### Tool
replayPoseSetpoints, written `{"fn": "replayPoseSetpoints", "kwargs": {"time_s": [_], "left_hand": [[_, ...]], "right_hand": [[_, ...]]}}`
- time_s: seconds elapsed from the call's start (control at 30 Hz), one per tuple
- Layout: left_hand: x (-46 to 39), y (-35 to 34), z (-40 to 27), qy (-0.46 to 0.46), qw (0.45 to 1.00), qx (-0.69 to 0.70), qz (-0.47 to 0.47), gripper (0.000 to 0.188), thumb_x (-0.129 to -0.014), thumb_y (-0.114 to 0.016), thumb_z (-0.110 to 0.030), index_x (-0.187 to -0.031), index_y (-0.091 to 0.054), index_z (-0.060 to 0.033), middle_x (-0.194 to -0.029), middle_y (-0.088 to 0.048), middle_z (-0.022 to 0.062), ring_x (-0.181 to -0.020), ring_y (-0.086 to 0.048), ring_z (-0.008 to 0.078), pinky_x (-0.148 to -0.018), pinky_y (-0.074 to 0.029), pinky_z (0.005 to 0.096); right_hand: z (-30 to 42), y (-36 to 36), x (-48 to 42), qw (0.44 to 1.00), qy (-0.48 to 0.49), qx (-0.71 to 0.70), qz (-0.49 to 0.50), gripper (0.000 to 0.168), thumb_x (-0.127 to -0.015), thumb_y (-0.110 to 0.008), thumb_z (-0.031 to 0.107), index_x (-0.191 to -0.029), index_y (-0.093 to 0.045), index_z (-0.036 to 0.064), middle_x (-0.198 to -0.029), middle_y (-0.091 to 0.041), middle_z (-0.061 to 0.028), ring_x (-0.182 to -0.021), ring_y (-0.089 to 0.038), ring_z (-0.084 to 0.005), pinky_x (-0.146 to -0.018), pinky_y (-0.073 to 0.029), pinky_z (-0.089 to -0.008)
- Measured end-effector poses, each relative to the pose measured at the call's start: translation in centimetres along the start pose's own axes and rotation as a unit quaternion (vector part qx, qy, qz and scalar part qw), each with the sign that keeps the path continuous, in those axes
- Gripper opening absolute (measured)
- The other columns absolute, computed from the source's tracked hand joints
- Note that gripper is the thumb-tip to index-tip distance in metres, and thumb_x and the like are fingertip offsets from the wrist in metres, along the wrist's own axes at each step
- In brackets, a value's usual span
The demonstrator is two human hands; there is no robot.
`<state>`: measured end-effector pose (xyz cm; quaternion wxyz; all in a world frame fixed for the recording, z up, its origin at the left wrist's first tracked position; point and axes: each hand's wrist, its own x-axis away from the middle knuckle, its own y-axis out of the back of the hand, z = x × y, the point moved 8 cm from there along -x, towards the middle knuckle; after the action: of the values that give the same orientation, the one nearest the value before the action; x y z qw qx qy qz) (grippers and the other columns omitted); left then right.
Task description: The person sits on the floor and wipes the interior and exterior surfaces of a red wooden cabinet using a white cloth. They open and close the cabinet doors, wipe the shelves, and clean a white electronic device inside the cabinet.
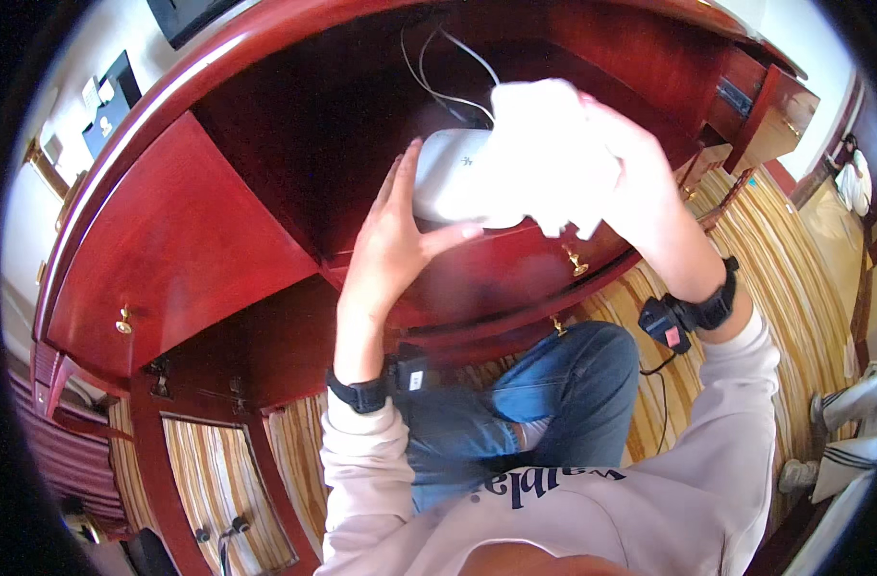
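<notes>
Before me is a rounded white plastic device [449,173], possibly a router, held in front of a dark open compartment. My left hand [395,223] grips its left end, thumb along the near edge and fingers at the far side. My right hand [640,173] presses a crumpled white cloth or tissue [553,151] against the device's right part. Strong glare washes out the cloth and the fingers, and the cloth hides that end. Thin white cables [474,54] run from behind the device into the compartment.
The glossy red wooden cabinet [172,252] curves around, with brass knobs [575,263] and an open drawer [777,115] at right. A mirrored door panel [226,482] stands at lower left. Striped carpet [784,266] covers the floor. Other people's legs [852,432] show at right.
</notes>
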<state>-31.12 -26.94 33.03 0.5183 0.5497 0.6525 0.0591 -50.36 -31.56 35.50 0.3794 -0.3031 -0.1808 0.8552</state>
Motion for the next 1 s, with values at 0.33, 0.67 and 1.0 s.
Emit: {"fn": "replayPoseSetpoints", "kwargs": {"time_s": [0.33, 0.67, 1.0], "left_hand": [[-0.7, -0.4, 3.2, 0.175, 0.978, 0.107, -0.036, 0.072, -0.096, -0.027, -0.056, -0.140, -0.035, 0.0003, -0.135, -0.045, 0.0274, -0.130, -0.039, 0.0359, -0.107, -0.029, 0.0364], [-3.3, 0.0, -2.1, 0.086, 0.944, 0.279, -0.152, 0.064, -0.099, -0.033, -0.041, -0.143, -0.024, 0.0041, -0.132, -0.049, 0.0242, -0.124, -0.046, 0.0276, -0.105, -0.031, 0.0321], [-7.4, -0.8, -4.9, 0.076, 0.947, 0.241, -0.197, 0.066, -0.069, -0.060, -0.007, -0.131, -0.043, 0.0078, -0.107, -0.063, 0.0259, -0.102, -0.063, 0.0301, -0.089, -0.047, 0.0348]], "right_hand": [[-2.5, 2.2, 2.9, 0.992, 0.004, 0.099, -0.078, 0.048, -0.101, -0.034, 0.032, -0.139, -0.038, 0.002, -0.132, -0.051, -0.0110, -0.119, -0.050, -0.0190, -0.101, -0.040, -0.0337], [-2.0, 2.1, 2.6, 0.986, 0.022, 0.139, -0.090, 0.056, -0.100, -0.037, 0.041, -0.145, -0.030, 0.008, -0.140, -0.041, -0.0093, -0.124, -0.045, -0.0207, -0.104, -0.035, -0.0364], [-4.0, -2.1, 3.0, 0.950, 0.106, 0.294, -0.020, 0.060, -0.100, -0.033, 0.042, -0.146, -0.023, 0.004, -0.145, -0.035, -0.0117, -0.129, -0.039, -0.0191, -0.107, -0.028, -0.0319]]}}
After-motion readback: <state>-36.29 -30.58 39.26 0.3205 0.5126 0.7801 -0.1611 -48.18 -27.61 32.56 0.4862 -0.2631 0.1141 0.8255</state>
